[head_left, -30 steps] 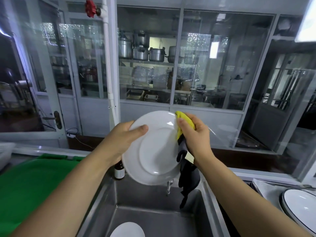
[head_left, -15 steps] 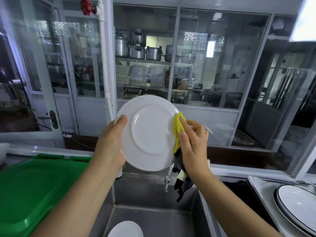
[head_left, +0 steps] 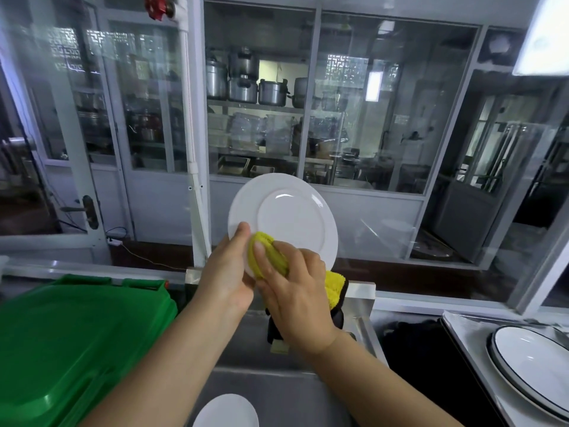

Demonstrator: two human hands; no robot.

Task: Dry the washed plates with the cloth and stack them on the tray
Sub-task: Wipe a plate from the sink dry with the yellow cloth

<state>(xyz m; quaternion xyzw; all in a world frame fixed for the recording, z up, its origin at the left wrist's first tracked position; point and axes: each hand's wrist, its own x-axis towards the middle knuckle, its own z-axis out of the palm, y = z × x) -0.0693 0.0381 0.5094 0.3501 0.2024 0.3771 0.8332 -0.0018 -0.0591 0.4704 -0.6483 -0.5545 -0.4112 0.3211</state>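
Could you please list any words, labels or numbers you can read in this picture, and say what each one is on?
None can be read.
The tag on the cloth under the right hand is too blurred to read.
The paper notice behind the glass is too small to read.

White plate held above the sink looks glazed ceramic, smooth & glossy w/ highlights; the cloth against its lower edge is fluffy yellow terry w/ black trim, matt. Sink is brushed steel, dull sheen; left of it the green bin lid is smooth plastic, semi-gloss; right of it the black-rimmed plates look glossy too.
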